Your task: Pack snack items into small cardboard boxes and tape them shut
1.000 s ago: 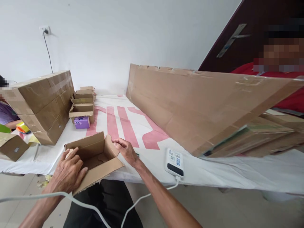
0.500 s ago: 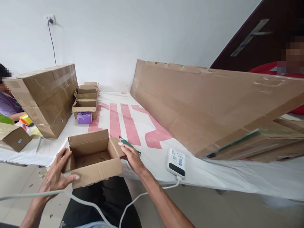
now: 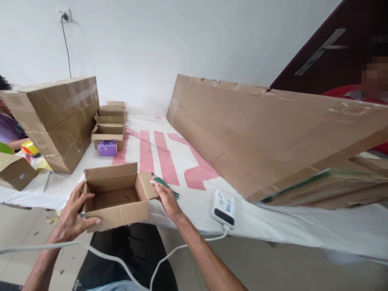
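An open cardboard box (image 3: pixel 118 216), its flaps folded outward and its inside bare, is held over the table's front edge. My left hand (image 3: pixel 71 214) grips its left end, with the thumb on the near flap and the fingers behind the left flap. At the other end, my right hand (image 3: pixel 166 200) pinches the right flap between thumb and fingers. A green utility knife (image 3: pixel 165 185) lies on the table just beyond the right fingers.
Taped cartons (image 3: pixel 65 121) are stacked at the left. Beside them stand small open boxes (image 3: pixel 108 130) and a purple pack (image 3: pixel 107 148). A large cardboard sheet (image 3: pixel 257 133) leans at the right. A white corded device (image 3: pixel 223 208) lies nearby. People sit on both sides.
The box has shifted slightly left and levelled out, both hands moving with it. The rest of the scene has shifted only slightly with the camera.
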Available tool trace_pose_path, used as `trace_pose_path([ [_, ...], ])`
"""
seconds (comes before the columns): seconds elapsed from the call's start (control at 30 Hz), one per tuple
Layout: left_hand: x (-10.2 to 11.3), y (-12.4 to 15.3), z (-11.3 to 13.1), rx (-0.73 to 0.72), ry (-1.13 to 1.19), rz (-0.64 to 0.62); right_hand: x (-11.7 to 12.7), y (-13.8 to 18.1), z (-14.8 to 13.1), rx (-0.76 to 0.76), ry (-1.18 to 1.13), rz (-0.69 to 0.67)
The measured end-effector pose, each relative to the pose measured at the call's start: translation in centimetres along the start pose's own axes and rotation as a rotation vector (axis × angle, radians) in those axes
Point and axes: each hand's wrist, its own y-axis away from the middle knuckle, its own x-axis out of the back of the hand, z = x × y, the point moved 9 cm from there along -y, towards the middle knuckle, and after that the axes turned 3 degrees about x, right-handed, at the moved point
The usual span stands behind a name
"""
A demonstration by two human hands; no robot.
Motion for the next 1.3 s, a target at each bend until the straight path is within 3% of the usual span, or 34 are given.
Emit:
trace_pose_path([
  [0.1,0.2,0.7,0.9,-0.051,-0.005,0.054,2.8,-0.4,-0.7,0.118,0.265,0.053],
  [0.23,0.7,2.1,2.1,-0.104,-0.058,0.098,5.7,-1.3,0.2,0.273,0.882,0.077],
  [0.37,0.8,3.3,3.1,-0.129,-0.119,0.09,7.4,-1.7,3.9,0.207,1.259,0.031],
  [0.5,0.7,3.4,3.7,-0.124,-0.173,0.052,8.0,-1.6,5.7,0.187,1.319,0.06],
  [0.7,0.3,2.9,4.4,-0.17,-0.249,0.022,7.7,-1.6,6.1,0.265,1.319,0.136],
  [0.93,0.0,1.2,3.1,-0.183,-0.251,0.036,7.3,-1.0,5.7,0.309,1.303,0.205],
  [1.1,1.2,-3.1,-0.2,-0.203,-0.21,0.042,6.9,-0.9,5.2,0.294,1.32,0.216],
  [1.3,2.5,-12.2,-5.8,-0.151,-0.176,-0.027,6.7,-0.9,4.9,0.302,1.324,0.242],
])
